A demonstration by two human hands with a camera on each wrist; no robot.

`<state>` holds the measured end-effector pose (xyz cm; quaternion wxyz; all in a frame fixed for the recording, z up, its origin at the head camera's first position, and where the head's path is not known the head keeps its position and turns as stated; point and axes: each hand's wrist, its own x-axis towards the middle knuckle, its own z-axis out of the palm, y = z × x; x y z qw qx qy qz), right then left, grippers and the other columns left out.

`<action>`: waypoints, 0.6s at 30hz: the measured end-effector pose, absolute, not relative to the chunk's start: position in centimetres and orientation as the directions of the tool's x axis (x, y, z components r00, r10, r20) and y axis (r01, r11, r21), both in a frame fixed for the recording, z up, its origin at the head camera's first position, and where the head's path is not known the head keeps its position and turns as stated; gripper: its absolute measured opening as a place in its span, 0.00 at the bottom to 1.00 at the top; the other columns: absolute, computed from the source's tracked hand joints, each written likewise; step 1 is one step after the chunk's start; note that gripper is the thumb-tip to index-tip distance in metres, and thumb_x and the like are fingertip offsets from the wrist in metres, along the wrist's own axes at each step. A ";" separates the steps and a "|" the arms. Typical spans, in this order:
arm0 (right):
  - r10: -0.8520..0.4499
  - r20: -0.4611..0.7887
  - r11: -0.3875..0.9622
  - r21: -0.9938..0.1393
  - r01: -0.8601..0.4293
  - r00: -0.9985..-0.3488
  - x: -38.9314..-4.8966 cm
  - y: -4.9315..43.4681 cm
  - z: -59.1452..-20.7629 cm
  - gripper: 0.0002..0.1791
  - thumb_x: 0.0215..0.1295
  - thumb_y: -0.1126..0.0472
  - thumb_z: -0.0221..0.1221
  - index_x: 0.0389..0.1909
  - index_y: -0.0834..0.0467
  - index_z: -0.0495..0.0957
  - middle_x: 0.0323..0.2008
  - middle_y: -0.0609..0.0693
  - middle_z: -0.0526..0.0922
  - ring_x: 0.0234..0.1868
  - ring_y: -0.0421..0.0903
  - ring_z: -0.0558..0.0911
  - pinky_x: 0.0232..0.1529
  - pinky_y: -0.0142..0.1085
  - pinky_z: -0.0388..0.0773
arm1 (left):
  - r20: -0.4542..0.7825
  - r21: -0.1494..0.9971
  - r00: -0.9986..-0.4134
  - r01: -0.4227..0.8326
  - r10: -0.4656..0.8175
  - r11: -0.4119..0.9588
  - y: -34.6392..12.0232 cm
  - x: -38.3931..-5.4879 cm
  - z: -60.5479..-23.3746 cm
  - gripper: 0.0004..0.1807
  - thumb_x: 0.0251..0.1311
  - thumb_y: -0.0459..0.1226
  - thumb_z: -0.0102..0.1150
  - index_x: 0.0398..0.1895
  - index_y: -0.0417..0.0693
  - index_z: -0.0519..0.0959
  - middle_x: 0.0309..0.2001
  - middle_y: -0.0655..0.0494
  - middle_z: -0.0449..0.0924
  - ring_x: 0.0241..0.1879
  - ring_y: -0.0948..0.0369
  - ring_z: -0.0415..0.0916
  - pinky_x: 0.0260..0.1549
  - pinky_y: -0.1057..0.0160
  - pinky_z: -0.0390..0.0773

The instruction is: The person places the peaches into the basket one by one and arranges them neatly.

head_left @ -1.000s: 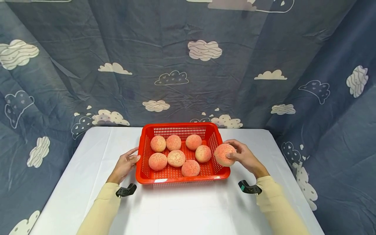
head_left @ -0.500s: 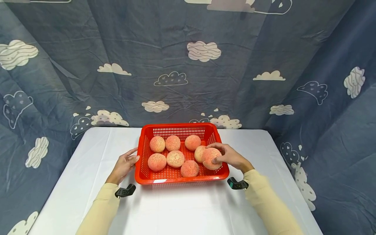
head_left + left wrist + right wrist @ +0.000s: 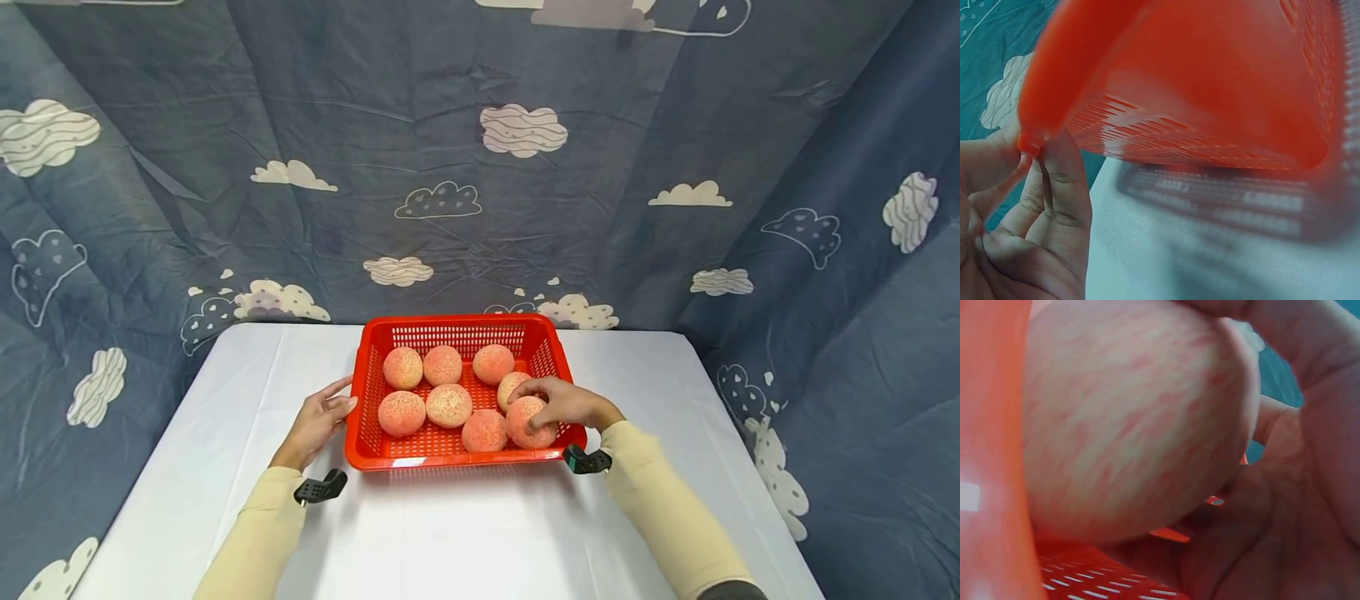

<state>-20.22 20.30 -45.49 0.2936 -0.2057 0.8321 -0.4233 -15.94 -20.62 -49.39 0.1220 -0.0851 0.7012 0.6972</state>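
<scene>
A red plastic basket [image 3: 461, 460] with slotted walls stands on the white table. Its left rim is pinched between thumb and fingers of my left hand [image 3: 311, 425], and the left wrist view shows the rim [image 3: 1079, 62] close up. Inside the basket's front right corner, my right hand [image 3: 573, 404] grips a pinkish peach [image 3: 530, 425] from its right side. In the right wrist view the peach [image 3: 1135, 431] looks pale with red streaks, and the fingers curl around it. Beside the held peach lies another peach [image 3: 483, 431]; one behind it [image 3: 510, 385] is partly covered by my fingers.
Several more peaches, among them a speckled one [image 3: 448, 406], fill the left and back of the basket. A white cloth covers the table [image 3: 450, 542]. Behind it hangs a dark blue curtain [image 3: 442, 237] with cloud prints.
My right hand has carried the peach leftward from over the basket's right rim and lowered it into the front right corner. The left hand stays on the left rim.
</scene>
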 end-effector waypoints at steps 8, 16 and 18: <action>-0.576 -0.388 0.640 -0.762 -0.102 -0.720 -20.1 19.4 -45.3 0.27 0.40 0.71 0.65 0.47 0.56 0.79 0.46 0.48 0.77 0.49 0.49 0.70 0.50 0.40 0.70 | -0.284 0.959 -0.957 -0.284 0.061 0.002 -20.6 -16.0 -49.4 0.32 0.69 0.30 0.51 0.73 0.37 0.55 0.38 0.53 0.81 0.29 0.69 0.76 0.31 0.70 0.77; -0.575 -0.429 0.716 -0.676 -0.174 -0.697 -20.0 18.9 -45.5 0.27 0.39 0.74 0.67 0.44 0.53 0.80 0.45 0.48 0.76 0.46 0.48 0.71 0.43 0.39 0.72 | -0.290 0.957 -0.956 -0.290 0.053 0.004 -20.6 -16.0 -49.3 0.32 0.69 0.30 0.52 0.73 0.37 0.55 0.38 0.54 0.81 0.30 0.69 0.76 0.31 0.70 0.77; -0.571 -0.429 0.744 -0.630 -0.221 -0.700 -19.9 18.7 -45.6 0.27 0.40 0.74 0.68 0.44 0.50 0.80 0.46 0.46 0.76 0.47 0.48 0.71 0.48 0.42 0.71 | -0.290 0.957 -0.956 -0.290 0.048 0.006 -20.5 -16.0 -49.3 0.31 0.69 0.30 0.51 0.73 0.37 0.55 0.38 0.52 0.81 0.30 0.69 0.77 0.31 0.71 0.77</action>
